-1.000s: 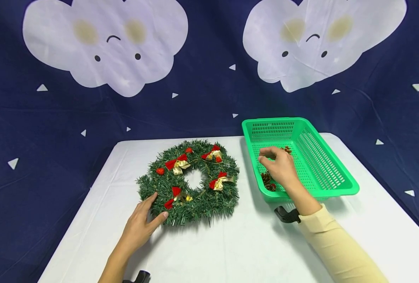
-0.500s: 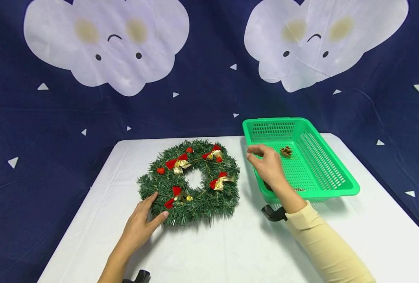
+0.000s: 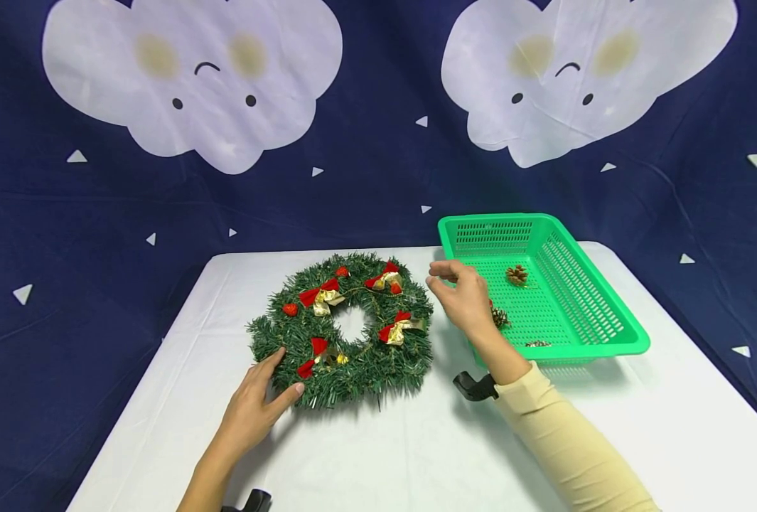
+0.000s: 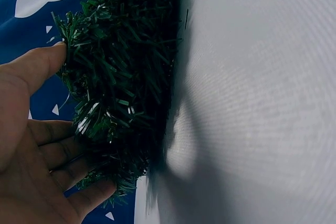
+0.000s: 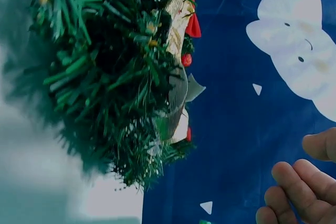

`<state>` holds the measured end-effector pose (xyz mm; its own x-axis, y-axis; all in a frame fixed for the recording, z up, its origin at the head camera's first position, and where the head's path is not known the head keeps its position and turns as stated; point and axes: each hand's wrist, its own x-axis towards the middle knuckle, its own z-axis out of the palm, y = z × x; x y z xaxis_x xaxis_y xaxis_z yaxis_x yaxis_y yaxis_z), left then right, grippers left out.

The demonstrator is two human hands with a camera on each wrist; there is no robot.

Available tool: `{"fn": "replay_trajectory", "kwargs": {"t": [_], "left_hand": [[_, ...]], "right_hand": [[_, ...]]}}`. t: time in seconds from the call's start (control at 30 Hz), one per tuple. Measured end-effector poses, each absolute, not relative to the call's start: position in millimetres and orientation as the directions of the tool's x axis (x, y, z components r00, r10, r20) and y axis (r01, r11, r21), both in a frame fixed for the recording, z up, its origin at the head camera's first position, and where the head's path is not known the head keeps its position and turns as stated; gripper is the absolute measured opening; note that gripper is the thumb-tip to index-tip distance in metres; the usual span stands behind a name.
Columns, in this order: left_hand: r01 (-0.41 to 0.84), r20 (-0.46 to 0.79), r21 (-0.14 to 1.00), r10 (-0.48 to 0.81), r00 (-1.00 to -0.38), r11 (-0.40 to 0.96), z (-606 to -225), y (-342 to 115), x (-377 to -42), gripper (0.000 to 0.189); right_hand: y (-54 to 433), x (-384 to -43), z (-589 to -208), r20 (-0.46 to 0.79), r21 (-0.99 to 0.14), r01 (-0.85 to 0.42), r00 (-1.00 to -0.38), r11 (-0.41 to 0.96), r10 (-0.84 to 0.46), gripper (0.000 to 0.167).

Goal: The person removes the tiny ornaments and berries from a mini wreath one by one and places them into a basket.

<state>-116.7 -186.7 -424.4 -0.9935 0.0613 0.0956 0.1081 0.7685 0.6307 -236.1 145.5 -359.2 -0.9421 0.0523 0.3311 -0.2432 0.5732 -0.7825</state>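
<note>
A green wreath (image 3: 378, 370) lies on the white table, trimmed with red and gold bows (image 3: 319, 296) and small red strawberries (image 3: 290, 309). My left hand (image 3: 250, 409) rests at its near left edge, fingers spread and thumb apart; in the left wrist view its fingertips (image 4: 89, 195) touch the greenery. Between the wreath and the green basket, my right hand (image 3: 464, 295) hovers with fingers bent and thumb near them. The right wrist view shows a gap between thumb and fingers (image 5: 294, 182), with nothing visible there.
At the right stands a green plastic basket (image 3: 608, 302) holding a brown pine cone (image 3: 517, 275) and a darker pine cone (image 3: 500, 317), with something partly hidden by the near rim. A dark blue cloth (image 3: 378, 192) with clouds hangs behind the table (image 3: 378, 462).
My right hand has moved left from above the basket towards the wreath, uncovering the pine cones. My left hand and the wreath stay put.
</note>
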Motion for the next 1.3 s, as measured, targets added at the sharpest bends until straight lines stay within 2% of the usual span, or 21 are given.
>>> {"fn": "replay_trajectory", "kwargs": {"t": [0.8,1.3], "left_hand": [[0.115,0.105,0.636,0.062,-0.993,0.763,-425,-187,-116,0.077],[0.104,0.089,0.635,0.062,-0.994,0.765,-423,-187,-116,0.077]], "right_hand": [[105,-250,-369,0.369,-0.813,-0.274,-0.925,0.513,0.092,0.025],[92,-267,-384,0.353,-0.847,-0.231,-0.917,0.478,0.183,0.026]]}}
